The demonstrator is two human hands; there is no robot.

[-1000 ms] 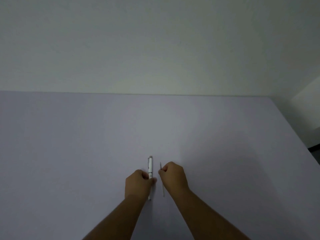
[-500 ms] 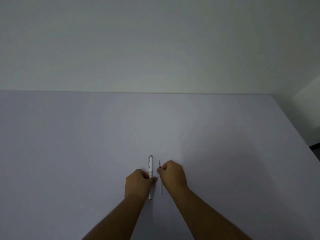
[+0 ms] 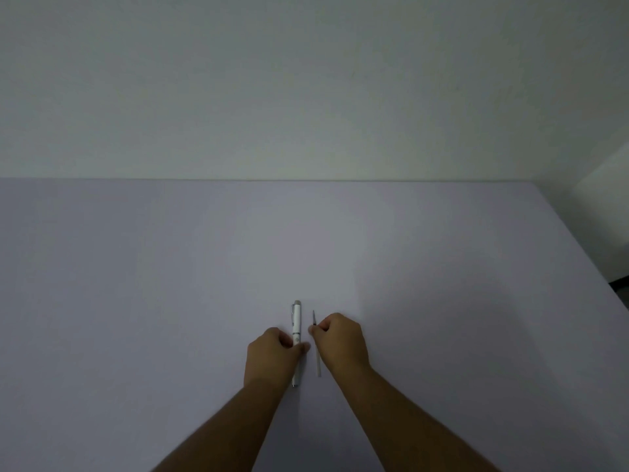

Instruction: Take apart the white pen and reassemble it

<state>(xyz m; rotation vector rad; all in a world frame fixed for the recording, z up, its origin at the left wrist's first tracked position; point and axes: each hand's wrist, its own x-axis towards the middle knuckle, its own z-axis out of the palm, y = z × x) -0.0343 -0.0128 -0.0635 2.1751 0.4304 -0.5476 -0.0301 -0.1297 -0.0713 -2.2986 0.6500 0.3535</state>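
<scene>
The white pen body (image 3: pixel 296 323) lies lengthwise on the pale table, its grey end pointing away from me. My left hand (image 3: pixel 274 357) is closed around its middle, and its near end sticks out below my fist. Just to the right, the thin refill (image 3: pixel 318 366) lies parallel to the pen, with its dark tip at the far end. My right hand (image 3: pixel 342 340) pinches the refill near that tip between thumb and finger.
The table (image 3: pixel 170 301) is a plain light lavender surface that meets a pale wall at its far edge. Its right edge (image 3: pixel 585 267) runs diagonally, with a dark gap beyond it.
Both hands with the pen body and the refill have barely shifted, only a touch away from me. The grips are the same.
</scene>
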